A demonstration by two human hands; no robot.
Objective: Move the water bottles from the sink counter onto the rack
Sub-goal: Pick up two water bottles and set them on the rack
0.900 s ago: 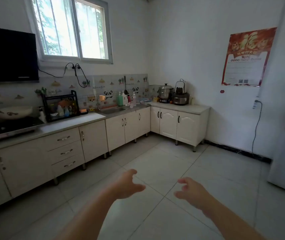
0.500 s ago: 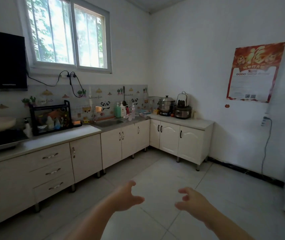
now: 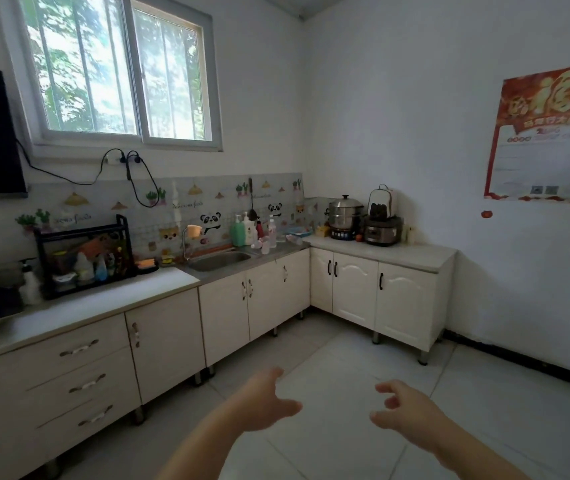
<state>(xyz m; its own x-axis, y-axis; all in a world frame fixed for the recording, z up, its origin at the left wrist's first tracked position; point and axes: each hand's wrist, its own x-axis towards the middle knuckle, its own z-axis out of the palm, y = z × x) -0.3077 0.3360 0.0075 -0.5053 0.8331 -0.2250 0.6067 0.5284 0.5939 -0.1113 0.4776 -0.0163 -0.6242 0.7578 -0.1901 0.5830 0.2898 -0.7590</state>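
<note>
Clear water bottles (image 3: 271,233) stand and lie on the counter just right of the steel sink (image 3: 220,260), beside a green soap bottle. A black two-tier rack (image 3: 84,255) sits on the counter to the left of the sink, with several bottles and items on it. My left hand (image 3: 262,401) and my right hand (image 3: 403,408) hover over the floor in the lower middle, both empty with fingers spread, far from the counter.
Cream cabinets (image 3: 252,306) run along the left wall and turn the corner. A steamer pot (image 3: 344,213) and rice cooker (image 3: 382,230) stand on the corner counter. A stove with a pan is at far left. Tiled floor (image 3: 345,368) lies between me and the counter.
The view has tilted up and come closer to the counter. Both hands stay open in front of me, holding nothing.
</note>
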